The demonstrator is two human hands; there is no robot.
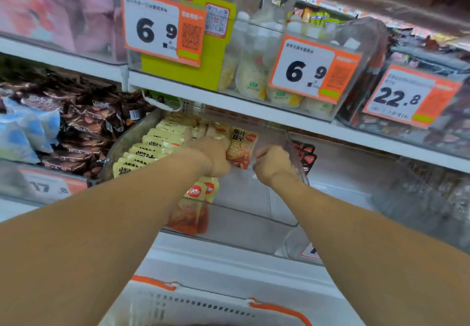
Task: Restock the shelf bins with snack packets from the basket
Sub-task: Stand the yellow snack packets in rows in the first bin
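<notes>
basket (203, 302) below; clear bin (241, 214) holds yellow packets (152, 145); left fingers (201, 132) straight on packets, right fingers (264, 151) curled, empty.

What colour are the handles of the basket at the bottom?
Orange handles on the white plastic basket, seen in the head view.

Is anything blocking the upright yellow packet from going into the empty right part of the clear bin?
Nothing visible. The upright packet stands beside bare bin floor; only the right hand is nearby, at the bin's right wall.

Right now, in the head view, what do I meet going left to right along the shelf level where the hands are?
Blue-and-white packets → dark brown packets → row of yellow packets → left hand → upright yellow packet → right hand → black-and-red packets.
</notes>
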